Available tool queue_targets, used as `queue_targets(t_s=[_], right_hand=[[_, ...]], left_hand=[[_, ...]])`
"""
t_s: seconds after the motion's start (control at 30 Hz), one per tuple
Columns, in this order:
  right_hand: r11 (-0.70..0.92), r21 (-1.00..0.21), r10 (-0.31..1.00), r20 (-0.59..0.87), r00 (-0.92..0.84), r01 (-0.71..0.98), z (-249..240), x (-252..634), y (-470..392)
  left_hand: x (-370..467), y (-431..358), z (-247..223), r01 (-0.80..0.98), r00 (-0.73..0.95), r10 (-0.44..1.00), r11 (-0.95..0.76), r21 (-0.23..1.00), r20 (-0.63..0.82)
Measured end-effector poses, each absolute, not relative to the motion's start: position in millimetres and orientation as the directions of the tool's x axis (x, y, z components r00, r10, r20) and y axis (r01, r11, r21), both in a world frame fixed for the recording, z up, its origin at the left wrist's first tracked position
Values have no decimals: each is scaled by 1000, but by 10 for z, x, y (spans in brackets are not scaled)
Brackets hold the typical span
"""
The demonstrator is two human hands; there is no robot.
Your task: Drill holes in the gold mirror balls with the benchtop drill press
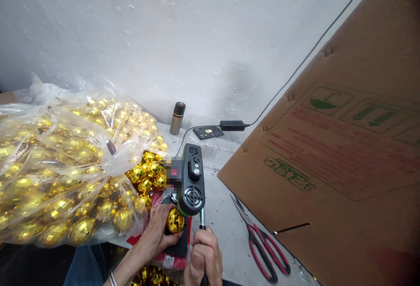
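Observation:
A gold faceted ball (pixel 175 221) sits under the head of a black press-like device (pixel 193 180). My left hand (pixel 159 229) is wrapped round the ball from the left, thumb below it and fingers above. My right hand (pixel 204 257) is closed round the dark handle of the device's metal lever (pixel 202 218), to the right of the ball. The device's dark base (pixel 179 249) rests on a red sheet (pixel 169 260). More gold balls (pixel 149 172) lie behind my left hand, spilling from a clear plastic bag (pixel 121 157).
Red-handled scissors (pixel 262 244) lie on the grey table (pixel 226 229) at the right, beside a large cardboard box (pixel 328 146). A flask (pixel 177 118), a black power adapter (pixel 232 125) with its cable and a dark flat object (pixel 208 132) are near the wall.

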State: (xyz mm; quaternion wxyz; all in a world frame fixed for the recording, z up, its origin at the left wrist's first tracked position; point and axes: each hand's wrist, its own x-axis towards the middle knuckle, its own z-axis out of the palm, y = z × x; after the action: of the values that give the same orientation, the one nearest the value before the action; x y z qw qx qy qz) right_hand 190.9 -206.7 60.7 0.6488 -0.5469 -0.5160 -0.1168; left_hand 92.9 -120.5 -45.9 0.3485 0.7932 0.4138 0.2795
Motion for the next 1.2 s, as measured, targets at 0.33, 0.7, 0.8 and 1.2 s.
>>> queue_targets(t_s=[0.33,0.7,0.8,1.2], right_hand=[[419,-393,400,889,222,819,332,2106,-2022],[476,-509,524,819,234,717,900,2198,-2048],[483,-566,526,797,296,668,1230,2167,-2033],[502,-516,401,850,341,694,975,2060,-1969]], left_hand=[[921,-1193,-434,459,515,845,-412,787,143],[963,-1205,-381,433,520,834,-445,784,186],[867,-1372,-467,417,499,827,-492,764,259],[419,-1500,-455,425,314,715,-694,582,624]])
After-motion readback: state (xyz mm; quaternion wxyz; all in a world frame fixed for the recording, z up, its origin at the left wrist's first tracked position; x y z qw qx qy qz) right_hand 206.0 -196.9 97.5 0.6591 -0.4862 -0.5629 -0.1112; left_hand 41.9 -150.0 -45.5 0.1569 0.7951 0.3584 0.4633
